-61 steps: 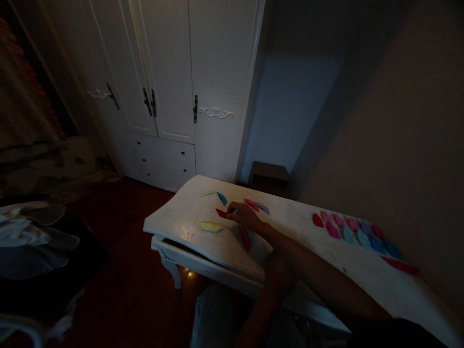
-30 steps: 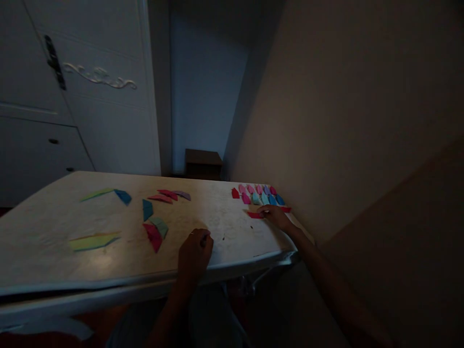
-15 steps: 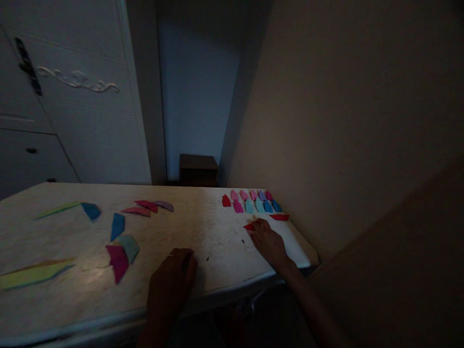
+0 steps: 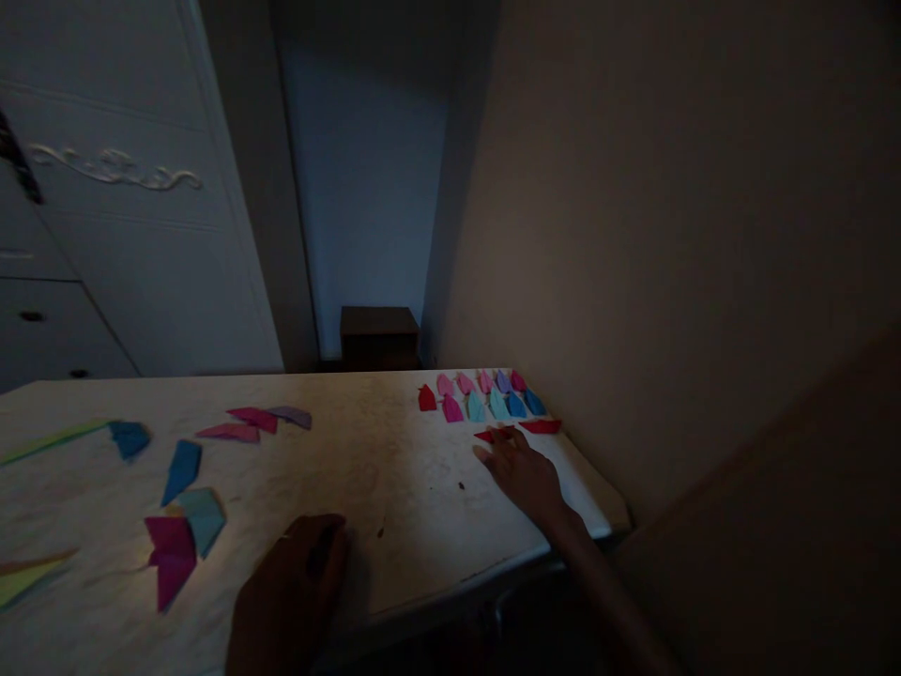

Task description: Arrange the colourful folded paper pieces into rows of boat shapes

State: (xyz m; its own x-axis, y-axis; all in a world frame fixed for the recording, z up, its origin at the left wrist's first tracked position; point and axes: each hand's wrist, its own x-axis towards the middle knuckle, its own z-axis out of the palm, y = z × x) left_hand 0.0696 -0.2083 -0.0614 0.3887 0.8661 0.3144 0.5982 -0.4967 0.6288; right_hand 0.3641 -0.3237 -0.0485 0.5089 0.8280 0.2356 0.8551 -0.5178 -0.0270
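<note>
On the right part of the table, my right hand point(image 4: 525, 471) reaches over a red folded paper piece point(image 4: 484, 436). Its fingertips rest on that piece, with the thumb apart below it. Just to the right lies another red folded paper piece point(image 4: 541, 426). Beyond the hand, small folded paper shapes point(image 4: 475, 407) in pink, purple, turquoise and blue form two rows, with a red folded shape point(image 4: 427, 399) at the left end. My left hand point(image 4: 296, 582) rests near the table's front edge, its fingers curled and nothing visible in them.
Left of centre lie a magenta folded paper point(image 4: 171, 559), a light teal one point(image 4: 204, 521), blue ones point(image 4: 181, 469) and pink ones point(image 4: 232, 432). Yellow-green strips point(image 4: 56, 439) are farther left. A wall point(image 4: 668, 235) borders the right side; a white cabinet point(image 4: 141, 310) stands behind.
My right hand has set the red piece down beside the other red one, and its thumb has moved off it. The view has turned slightly right; my left hand appears lower and farther left.
</note>
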